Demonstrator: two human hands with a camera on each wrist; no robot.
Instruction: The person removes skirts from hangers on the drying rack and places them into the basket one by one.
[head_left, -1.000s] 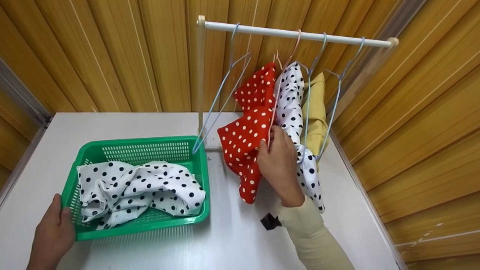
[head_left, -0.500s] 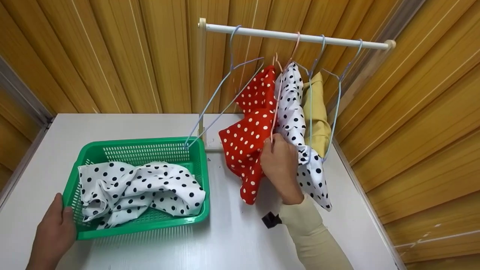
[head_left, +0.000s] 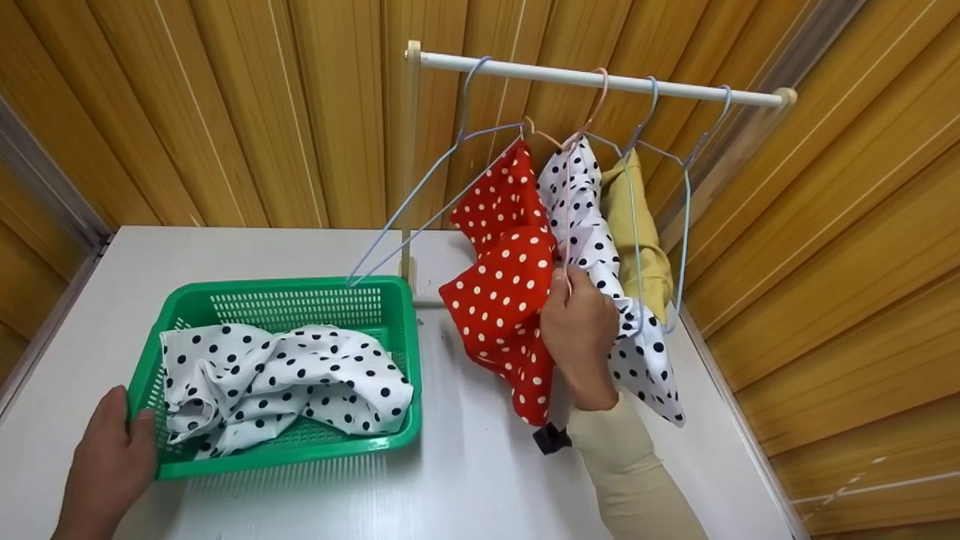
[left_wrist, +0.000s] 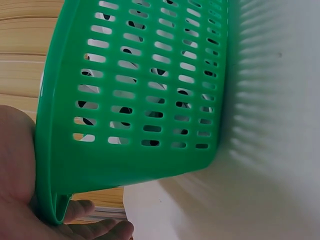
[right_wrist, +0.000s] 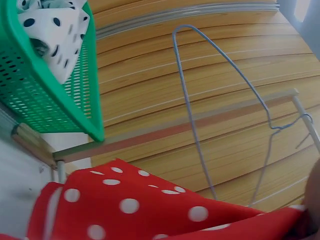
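Beside the red cloth (head_left: 504,289) hangs a blue hanger (head_left: 417,195); behind, panelling (head_left: 247,112).

1. At twelve o'clock you face the back wall (head_left: 322,112), honey-brown panels (wood-grained, seams dark).
2. At three o'clock, your side wall (head_left: 825,322) matches it, a pale streak (head_left: 877,484) crossing lower down.
3. A grey strip (head_left: 817,37) marks the corner at two o'clock; its twin (head_left: 56,184) sits near ten.
4. At six o'clock, your white table (head_left: 465,487) shows a soft sheen.
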